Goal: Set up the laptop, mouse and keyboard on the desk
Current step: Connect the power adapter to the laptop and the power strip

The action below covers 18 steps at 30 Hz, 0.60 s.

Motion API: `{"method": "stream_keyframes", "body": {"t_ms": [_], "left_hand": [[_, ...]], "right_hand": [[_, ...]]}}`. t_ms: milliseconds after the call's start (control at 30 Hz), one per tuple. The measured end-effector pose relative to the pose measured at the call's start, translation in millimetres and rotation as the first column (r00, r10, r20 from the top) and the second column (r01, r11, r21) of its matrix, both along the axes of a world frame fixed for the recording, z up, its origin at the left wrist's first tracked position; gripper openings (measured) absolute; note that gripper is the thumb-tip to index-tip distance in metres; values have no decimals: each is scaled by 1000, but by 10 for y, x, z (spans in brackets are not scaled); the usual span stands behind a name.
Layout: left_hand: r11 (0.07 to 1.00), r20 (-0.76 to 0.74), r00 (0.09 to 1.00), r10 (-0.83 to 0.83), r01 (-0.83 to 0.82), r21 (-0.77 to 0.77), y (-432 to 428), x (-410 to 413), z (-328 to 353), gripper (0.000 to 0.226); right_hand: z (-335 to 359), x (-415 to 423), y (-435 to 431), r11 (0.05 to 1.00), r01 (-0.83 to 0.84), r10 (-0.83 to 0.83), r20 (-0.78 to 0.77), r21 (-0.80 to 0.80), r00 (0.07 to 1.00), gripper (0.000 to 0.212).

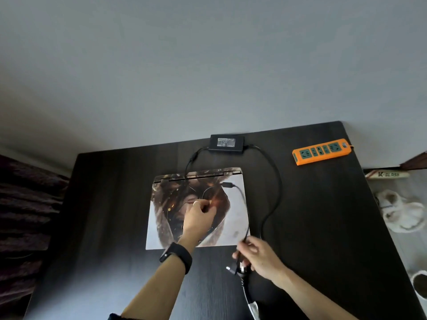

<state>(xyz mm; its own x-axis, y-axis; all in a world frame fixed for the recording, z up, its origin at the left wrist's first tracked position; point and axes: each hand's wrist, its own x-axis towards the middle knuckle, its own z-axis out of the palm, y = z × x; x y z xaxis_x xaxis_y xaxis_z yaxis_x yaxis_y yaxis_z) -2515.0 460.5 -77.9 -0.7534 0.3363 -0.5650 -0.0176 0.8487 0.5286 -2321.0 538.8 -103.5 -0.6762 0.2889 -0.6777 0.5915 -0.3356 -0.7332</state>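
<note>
Got laptop [233, 218] closed, lying flat mid-desk [111, 204], patterned lid up. No mouse or keyboard in view.

Pinching what looks like a thin cord [206, 190] over the lid with left hand [199, 215], thumb and forefinger pressed together on it, other fingers curled.

Clamping bunched cables [276, 188] at the near right corner of the laptop with right hand [258, 255], fingers wrapped round them, plug [233, 270] dangling just below.

Left charger brick [227, 144] at the desk's far edge, laptop-side connector [227, 184] loose on the lid, not plugged in. Power strip [321, 151] well apart, far right.

Risks, as a guess:
- Could yank the brick forward or off the far edge by tugging the cables toward the strip.
- Could scrape the connector across the lid if the slack goes tight.
- Likely to snag the cord when opening the lid, so clear it first.
- Might knock the desk with the swinging plug.
</note>
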Motion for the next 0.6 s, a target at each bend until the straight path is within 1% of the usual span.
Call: {"method": "stream_keyframes", "body": {"t_ms": [33,67,133,167,233,300,367,400,433,500,567,600], "left_hand": [[985,-104,987,-123,109,-131,-83,-26,-88,47],[958,-151,964,-218,181,-222,-166,-27,-159,52],[910,-183,916,-358,298,-289,-274,-86,-310,58],[887,-200,889,-412,341,-311,-287,-118,-371,57],[838,-244,823,-513,419,-348,-238,-265,-484,50],[794,-277,759,-589,482,-370,-164,-448,-547,43],[785,-320,724,-611,506,-356,-124,-699,-581,40],[788,-351,709,-611,505,-352,-107,-870,-593,41],[788,-394,685,-613,501,-358,-88,-1068,-603,41],[777,-493,601,-629,506,-374,-29,-1506,-641,40],[748,-548,511,-662,503,-433,27,-1936,-698,43],[733,-551,485,-679,490,-472,62,-2130,-733,45]], "right_hand": [[-35,-18,51,993,111,-112,22,47,993,30],[-48,-21,121,971,216,-221,43,97,974,28],[-62,-96,293,890,424,-440,72,169,895,10],[-45,-135,382,851,491,-510,69,188,857,8],[-48,-281,558,812,539,-560,41,226,827,10],[-69,-450,694,812,547,-561,18,205,827,14],[-89,-631,753,821,553,-557,-16,144,831,21],[-118,-731,761,831,535,-537,-36,152,843,25],[-145,-843,764,843,496,-498,-46,207,866,32],[-261,-1084,782,844,386,-399,-44,372,916,44],[-390,-1318,839,785,259,-305,-13,562,952,48],[-455,-1426,871,727,184,-258,15,662,966,46]]}}
